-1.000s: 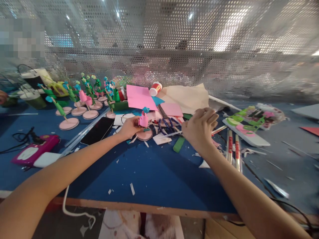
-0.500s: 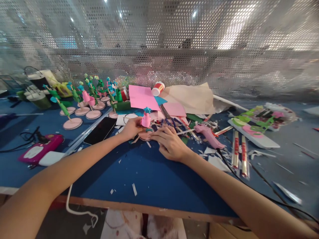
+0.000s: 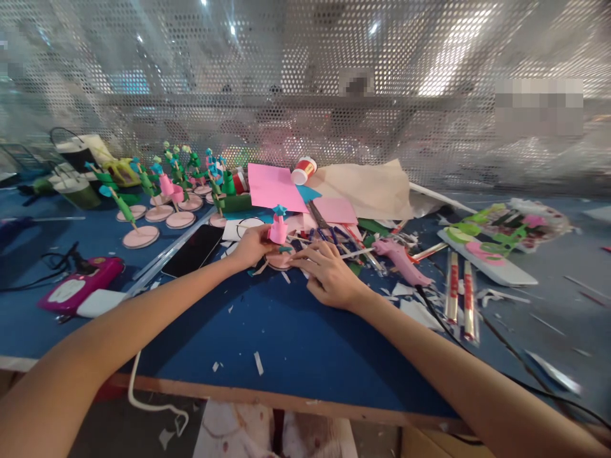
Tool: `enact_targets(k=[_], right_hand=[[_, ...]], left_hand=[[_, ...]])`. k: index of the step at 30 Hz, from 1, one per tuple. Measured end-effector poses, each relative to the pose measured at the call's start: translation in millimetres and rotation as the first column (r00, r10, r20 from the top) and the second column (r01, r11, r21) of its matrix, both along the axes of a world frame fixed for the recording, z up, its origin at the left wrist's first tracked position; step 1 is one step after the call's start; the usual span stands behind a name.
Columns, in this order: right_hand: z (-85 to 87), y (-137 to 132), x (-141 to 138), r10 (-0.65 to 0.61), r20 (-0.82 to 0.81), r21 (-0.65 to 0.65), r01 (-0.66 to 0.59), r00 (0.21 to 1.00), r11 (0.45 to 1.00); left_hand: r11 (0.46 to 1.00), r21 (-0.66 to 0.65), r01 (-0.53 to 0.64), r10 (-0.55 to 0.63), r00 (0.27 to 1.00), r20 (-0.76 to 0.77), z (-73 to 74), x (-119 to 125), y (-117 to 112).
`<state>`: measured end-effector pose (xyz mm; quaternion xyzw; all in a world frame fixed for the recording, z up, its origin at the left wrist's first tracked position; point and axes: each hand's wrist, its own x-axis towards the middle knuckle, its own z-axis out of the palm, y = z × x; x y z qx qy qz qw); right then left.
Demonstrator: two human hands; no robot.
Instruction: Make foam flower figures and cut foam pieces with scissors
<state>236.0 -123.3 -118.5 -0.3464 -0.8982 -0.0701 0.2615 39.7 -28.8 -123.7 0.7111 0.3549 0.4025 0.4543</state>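
My left hand pinches a small pink paper figure with a blue top, standing on a round pink base near the middle of the blue table. My right hand lies beside that base, fingers stretched flat toward it and touching its edge. A pink glue gun lies on the table just right of my right hand, with its black cord trailing toward me.
Several finished paper figures on pink discs stand at the left. A black phone, pink paper sheets, scissors, a red-and-white cup and glue sticks crowd the table. Paper scraps are strewn about. A perforated metal screen rises behind.
My right hand came down from a raised, closed pose at the right and now rests flat by the figure's base. The pink glue gun now lies on the table. The left hand stayed put.
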Motion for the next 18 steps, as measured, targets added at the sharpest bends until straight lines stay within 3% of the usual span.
enact_targets(k=[3,10,18], right_hand=[[-0.7,0.5,-0.7,-0.002,-0.013,-0.011,0.002,1.0,1.0],[-0.7,0.6,-1.7,-0.008,-0.037,-0.038,0.006,0.999,0.999],[-2.1,1.9,0.0,-0.012,-0.04,-0.06,0.01,0.999,0.998]], left_hand=[[1.0,0.003,-0.017,0.017,1.0,0.011,-1.4,-0.4,0.9],[0.996,-0.031,0.079,-0.076,0.993,0.091,-5.4,-1.4,1.7],[0.998,-0.054,0.045,-0.043,0.998,0.038,-3.8,-1.2,1.2]])
